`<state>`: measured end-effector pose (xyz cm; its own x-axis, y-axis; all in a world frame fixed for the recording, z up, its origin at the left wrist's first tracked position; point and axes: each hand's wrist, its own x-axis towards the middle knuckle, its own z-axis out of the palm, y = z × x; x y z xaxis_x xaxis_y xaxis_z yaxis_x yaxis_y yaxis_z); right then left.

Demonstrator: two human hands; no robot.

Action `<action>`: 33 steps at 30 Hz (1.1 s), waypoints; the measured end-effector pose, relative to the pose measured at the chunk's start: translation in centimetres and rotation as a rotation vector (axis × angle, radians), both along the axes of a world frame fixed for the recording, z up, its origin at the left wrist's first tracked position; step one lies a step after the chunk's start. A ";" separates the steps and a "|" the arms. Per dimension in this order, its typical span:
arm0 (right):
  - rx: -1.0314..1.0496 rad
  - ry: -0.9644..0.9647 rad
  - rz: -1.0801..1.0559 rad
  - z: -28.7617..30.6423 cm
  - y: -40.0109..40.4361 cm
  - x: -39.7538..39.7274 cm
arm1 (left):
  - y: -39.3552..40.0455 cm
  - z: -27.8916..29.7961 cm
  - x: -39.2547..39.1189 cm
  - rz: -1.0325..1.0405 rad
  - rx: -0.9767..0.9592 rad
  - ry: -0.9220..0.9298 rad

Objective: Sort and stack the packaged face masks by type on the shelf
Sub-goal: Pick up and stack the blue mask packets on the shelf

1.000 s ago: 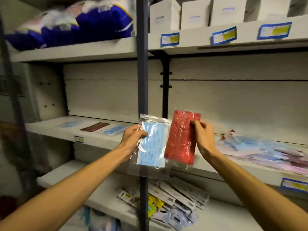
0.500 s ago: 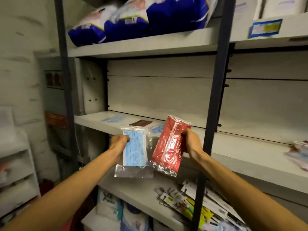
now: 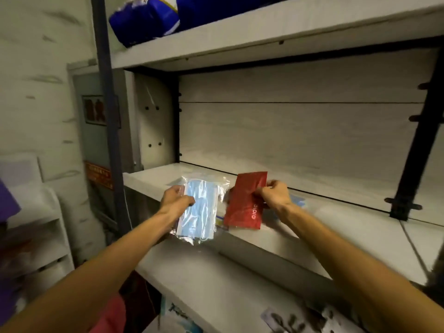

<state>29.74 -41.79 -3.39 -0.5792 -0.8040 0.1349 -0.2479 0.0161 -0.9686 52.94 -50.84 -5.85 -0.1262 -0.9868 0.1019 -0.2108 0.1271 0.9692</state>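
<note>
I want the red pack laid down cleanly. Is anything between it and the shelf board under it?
The red mask pack, pinched by the right hand, hangs over the middle shelf. A blue pack lies beside the hand; whether anything lies underneath is hidden.

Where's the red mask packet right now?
In the head view, the red mask packet is just right of centre, pinched by the right hand over the middle shelf, beside the blue mask bag in the left hand.

Blue bags (image 3: 146, 19) cropped at top edge; blue packet (image 3: 298, 202) mostly behind right hand (image 3: 274, 194); blurred lower-shelf packets (image 3: 295, 319)
</note>
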 end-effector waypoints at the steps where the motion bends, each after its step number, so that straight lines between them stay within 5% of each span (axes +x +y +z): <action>1: 0.025 0.045 -0.014 -0.4 -1.5 -0.4 | -1.3 0.0 -0.1 0.013 -0.028 -0.028; 5: 0.100 0.170 -0.085 -2.0 -5.9 -1.4 | -6.0 -0.4 -0.4 0.047 -0.092 -0.101; 10: 0.273 0.678 -0.171 -2.4 -9.1 -2.4 | -10.8 0.1 -1.9 0.066 -0.122 -0.076; 17: 0.457 0.953 -0.317 -2.6 -11.7 -2.8 | -14.6 1.9 -4.5 -0.077 -0.122 0.032; 22: 0.302 0.746 -0.363 -2.1 -10.3 -3.9 | -15.6 5.4 -7.3 -0.263 -0.107 0.116; 28: 0.109 0.078 -0.254 -0.6 -4.8 -4.2 | -13.5 6.6 -13.6 -0.528 0.030 0.245; 33: 0.125 0.054 -0.338 -1.0 0.6 -3.8 | -9.2 4.9 -19.4 -0.759 0.092 0.233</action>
